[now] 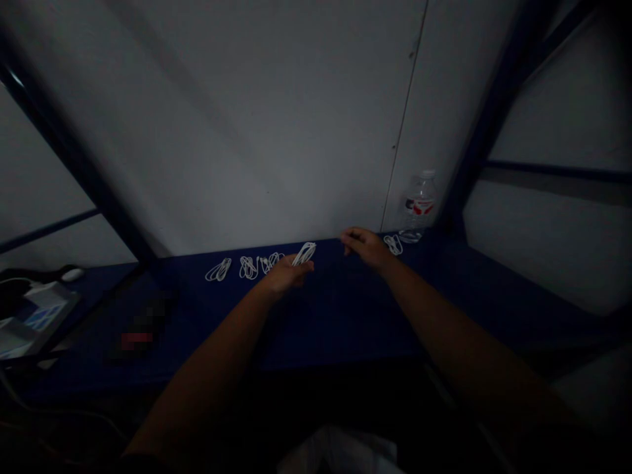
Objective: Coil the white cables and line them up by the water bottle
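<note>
A white cable wound into a loose bundle [305, 253] is held in my left hand [284, 276], its loops standing up past the thumb. My right hand [364, 245] hovers a short way to the right, its fingers bent together. Whatever they may pinch is too small and dark to make out. Left of my hands, a row of coiled white cables lies on the blue shelf [340, 322]: one coil [218, 270] at the far left, a second coil [249, 267], and a third coil [269, 263] partly behind my left hand. Another coil [394, 244] rests beyond my right wrist.
A clear plastic bottle [422, 205] with a red and white label stands at the back right against the pale wall panel [276, 131]. Blue metal posts [74, 151] frame the shelf. On the left are a dark object with a red patch [137, 340] and a white-and-blue box [44, 316].
</note>
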`<state>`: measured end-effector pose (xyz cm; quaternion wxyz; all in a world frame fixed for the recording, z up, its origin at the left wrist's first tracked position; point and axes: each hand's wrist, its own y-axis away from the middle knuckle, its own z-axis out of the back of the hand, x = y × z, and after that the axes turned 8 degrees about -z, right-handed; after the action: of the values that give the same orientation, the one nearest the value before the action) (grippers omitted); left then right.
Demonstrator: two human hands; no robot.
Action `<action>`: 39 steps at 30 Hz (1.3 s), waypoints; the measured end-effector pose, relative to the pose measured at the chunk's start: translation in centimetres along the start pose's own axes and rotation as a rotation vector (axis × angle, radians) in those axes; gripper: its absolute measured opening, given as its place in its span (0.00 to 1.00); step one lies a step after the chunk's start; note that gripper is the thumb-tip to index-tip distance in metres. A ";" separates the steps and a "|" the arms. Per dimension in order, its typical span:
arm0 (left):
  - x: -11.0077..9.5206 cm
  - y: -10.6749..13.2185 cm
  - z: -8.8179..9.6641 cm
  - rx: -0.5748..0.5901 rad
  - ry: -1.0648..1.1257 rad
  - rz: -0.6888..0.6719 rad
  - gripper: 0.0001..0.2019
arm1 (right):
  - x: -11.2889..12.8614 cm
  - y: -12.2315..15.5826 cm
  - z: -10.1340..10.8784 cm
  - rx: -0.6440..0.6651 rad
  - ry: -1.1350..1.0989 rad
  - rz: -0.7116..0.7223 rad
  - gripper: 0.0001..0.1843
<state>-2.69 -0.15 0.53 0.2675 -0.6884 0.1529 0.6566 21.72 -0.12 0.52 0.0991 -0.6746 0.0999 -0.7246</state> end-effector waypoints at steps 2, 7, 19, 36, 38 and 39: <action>-0.1 0.0 0.1 -0.003 -0.006 -0.010 0.13 | 0.2 0.4 -0.4 0.079 0.147 0.096 0.18; -0.4 0.2 0.0 0.001 -0.016 0.009 0.13 | 0.6 1.1 -1.5 0.156 0.420 0.294 0.12; -1.1 0.4 -0.4 0.003 -0.004 0.018 0.12 | 1.1 1.0 -1.1 0.170 0.185 0.127 0.14; -0.7 0.6 -1.0 0.013 0.113 0.140 0.14 | 1.6 2.8 -3.9 -0.283 0.518 0.531 0.09; -0.8 0.6 -1.0 0.040 0.157 0.138 0.13 | 1.4 3.2 -4.8 -0.198 0.631 0.600 0.09; -0.9 0.5 -1.0 0.040 0.177 0.142 0.13 | 1.2 3.3 -5.1 -0.166 0.680 0.635 0.10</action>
<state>-2.25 -1.27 1.28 0.2191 -0.7257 0.2374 0.6074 16.62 -3.52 0.42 0.2232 -0.3410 0.3855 -0.8278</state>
